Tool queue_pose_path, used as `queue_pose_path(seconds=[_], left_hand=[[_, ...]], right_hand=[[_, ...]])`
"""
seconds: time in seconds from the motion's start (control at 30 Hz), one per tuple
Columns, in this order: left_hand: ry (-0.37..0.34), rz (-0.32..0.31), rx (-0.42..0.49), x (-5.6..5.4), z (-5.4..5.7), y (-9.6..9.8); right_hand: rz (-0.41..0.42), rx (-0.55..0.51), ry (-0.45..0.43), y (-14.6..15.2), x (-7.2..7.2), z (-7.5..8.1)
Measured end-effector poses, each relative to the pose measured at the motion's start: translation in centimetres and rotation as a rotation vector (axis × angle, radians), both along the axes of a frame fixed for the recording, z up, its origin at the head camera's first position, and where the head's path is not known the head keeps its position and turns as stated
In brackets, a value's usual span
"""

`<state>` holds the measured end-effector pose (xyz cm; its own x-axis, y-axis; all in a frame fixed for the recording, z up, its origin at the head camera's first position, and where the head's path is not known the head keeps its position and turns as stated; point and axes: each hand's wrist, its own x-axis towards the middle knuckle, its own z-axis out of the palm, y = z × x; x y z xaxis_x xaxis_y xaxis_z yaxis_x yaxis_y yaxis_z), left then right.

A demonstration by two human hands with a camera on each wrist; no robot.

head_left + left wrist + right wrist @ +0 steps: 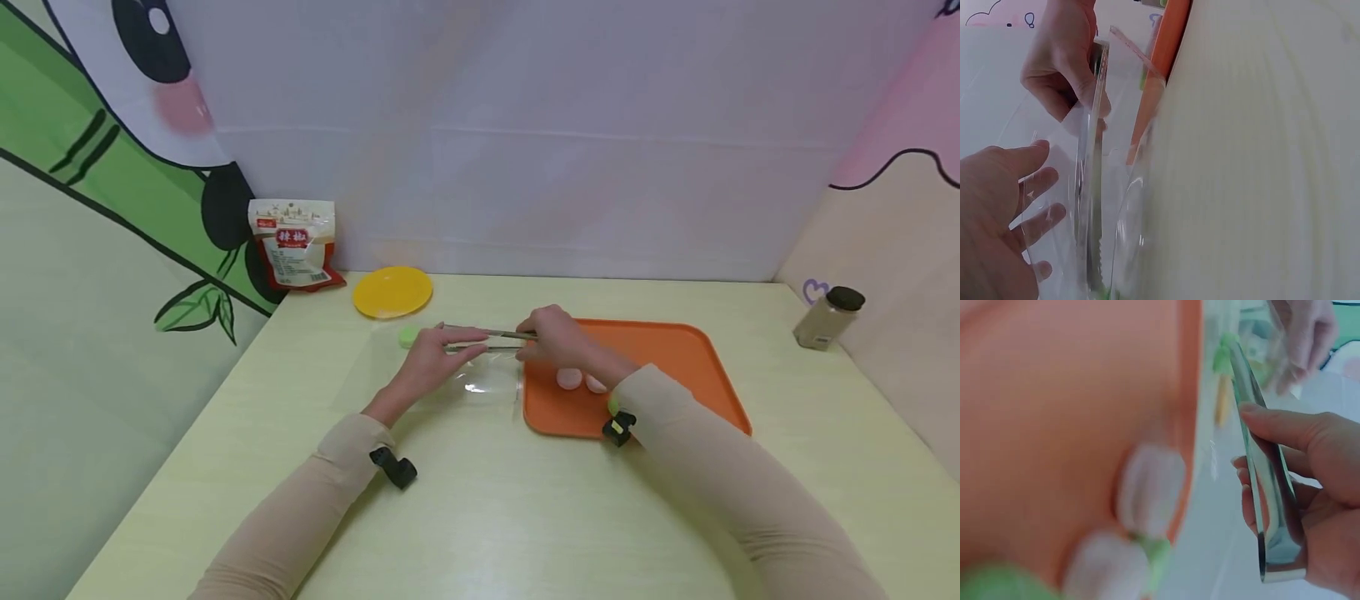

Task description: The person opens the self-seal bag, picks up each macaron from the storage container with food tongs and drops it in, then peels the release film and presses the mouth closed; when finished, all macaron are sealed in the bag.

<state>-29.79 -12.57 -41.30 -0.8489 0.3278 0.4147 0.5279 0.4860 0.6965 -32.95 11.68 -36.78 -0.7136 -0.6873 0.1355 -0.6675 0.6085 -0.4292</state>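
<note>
- Across the pale table (525,517), just left of the orange tray (675,350): steel tongs (1275,469), gripped in the right hand (555,337), with thumb laid along one arm and fingers curled round from the other side.
- From the right hand leftward, long axis roughly in line with the table's back edge: tips well out beyond the right fingers, toward the left hand (431,358).
- At the tips, in the right wrist view: a small green piece (1227,355), at or just beside the metal; whether pinched or merely touched, impossible to tell.
- Close by the green piece, on the far side of the tongs from the right palm: a yellowish piece (1223,400), too blurred to name.
- Nearer to the green piece, judging by the head view: the left hand, with the right linked to it only by the tongs' length.
- Along the tongs, at left: left fingers spread and mostly straight, clasping nothing plainly seen, partly visible through clear plastic (1057,250); contact with it uncertain.
- Below the tongs, between the left hand and the tray: a clear container (491,379), apparently the decisive neighbor, with clearance between tips, plastic and left fingers looking tight.
- On the tray, under the right forearm: pale rounded pieces (568,378), well apart from the tips.
</note>
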Motion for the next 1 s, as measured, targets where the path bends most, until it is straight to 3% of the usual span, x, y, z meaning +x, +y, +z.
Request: queue_pose_path(seconds=[0.2, 0.3, 0.43, 1.0], left_hand=[[0.024, 0.014, 0.016, -0.3, 0.2, 0.0], [0.037, 0.018, 0.021, -0.4, 0.1, -0.1], [0.037, 0.023, 0.017, -0.5, -0.2, -0.1], [0.01, 0.021, -0.003, -0.5, -0.3, -0.1]], right_hand=[[-0.031, 0.036, -0.099, 3.4, 0.2, 2.2], [-0.041, 0.033, -0.103, 5.2, 0.5, 2.6], [-0.047, -0.001, -0.088, 7.5, 1.3, 2.0], [-0.254, -0.103, -0.185, 17.4, 4.6, -0.2]])
